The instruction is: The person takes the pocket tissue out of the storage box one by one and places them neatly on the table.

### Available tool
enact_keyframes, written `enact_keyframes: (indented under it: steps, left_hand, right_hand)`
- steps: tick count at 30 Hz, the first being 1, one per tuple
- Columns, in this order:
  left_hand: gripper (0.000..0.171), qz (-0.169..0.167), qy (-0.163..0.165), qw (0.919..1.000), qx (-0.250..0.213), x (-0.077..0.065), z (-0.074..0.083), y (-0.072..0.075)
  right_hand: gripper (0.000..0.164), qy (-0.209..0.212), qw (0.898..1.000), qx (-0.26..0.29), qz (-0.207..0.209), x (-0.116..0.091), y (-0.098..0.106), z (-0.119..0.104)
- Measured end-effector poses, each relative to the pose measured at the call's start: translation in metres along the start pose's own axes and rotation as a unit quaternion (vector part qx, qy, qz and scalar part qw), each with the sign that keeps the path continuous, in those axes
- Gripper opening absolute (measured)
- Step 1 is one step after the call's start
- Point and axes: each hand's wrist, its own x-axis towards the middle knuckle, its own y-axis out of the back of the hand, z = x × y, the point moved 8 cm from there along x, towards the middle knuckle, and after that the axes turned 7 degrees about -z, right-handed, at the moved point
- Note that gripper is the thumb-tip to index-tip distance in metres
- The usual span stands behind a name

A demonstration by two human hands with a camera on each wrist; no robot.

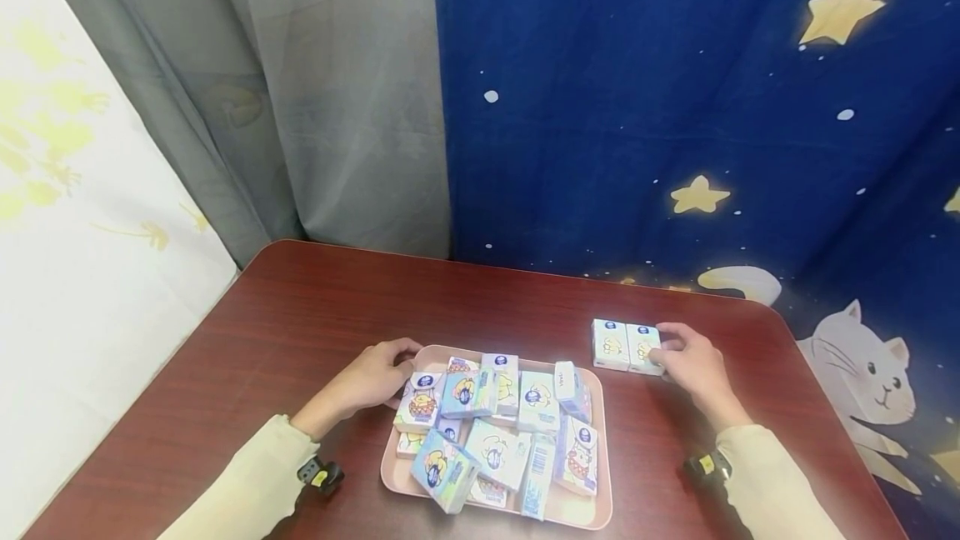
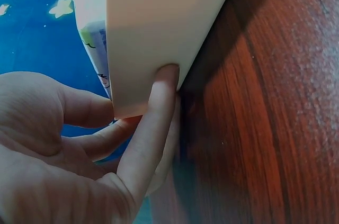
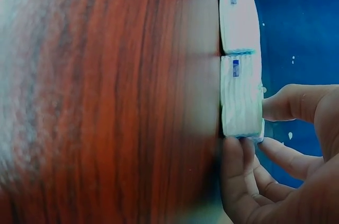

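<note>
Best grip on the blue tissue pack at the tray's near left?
Probably the near corner of the blue tissue pack, thumb on top, fingers underneath, coming from the near side. Its printed face is uncovered, and that corner juts past the rim of the tray, so it looks exposed.

passage: surface (image 1: pixel 480 298) behind tray (image 1: pixel 401 477), left of the paired packs (image 1: pixel 617 347). obstructions: heaped packs (image 1: pixel 497 452) across the tray; blue curtain (image 1: pixel 600 107) at rear.
</note>
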Motion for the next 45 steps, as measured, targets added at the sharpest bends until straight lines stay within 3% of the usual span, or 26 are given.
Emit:
enact_keyframes:
  steps: [9,15,21,34,45]
  left_hand:
    - [0.03,-0.001,0.001,1.0,-0.004,-0.001,-0.003,-0.001]
    - [0.031,-0.004,-0.003,1.0,-0.004,0.001,-0.003,-0.001]
    - [0.031,-0.003,-0.003,1.0,-0.001,-0.001,-0.003,0.0]
    - [0.03,-0.001,0.0,1.0,0.001,0.0,-0.002,-0.001]
    - [0.031,-0.003,0.002,1.0,0.004,-0.001,-0.001,0.0]
  right_hand:
    - [0.056,-0.005,0.999,-0.016,0.034,-0.012,0.008,-0.008]
    - [0.045,0.027,0.999,-0.032,0.031,-0.026,0.006,-0.027]
    - [0.04,0.078,0.996,-0.045,0.03,-0.039,-0.006,-0.047]
    - [0.034,0.14,0.989,-0.041,-0.016,-0.064,-0.043,-0.091]
    - [0.042,0.187,0.978,-0.063,-0.063,-0.073,-0.068,-0.112]
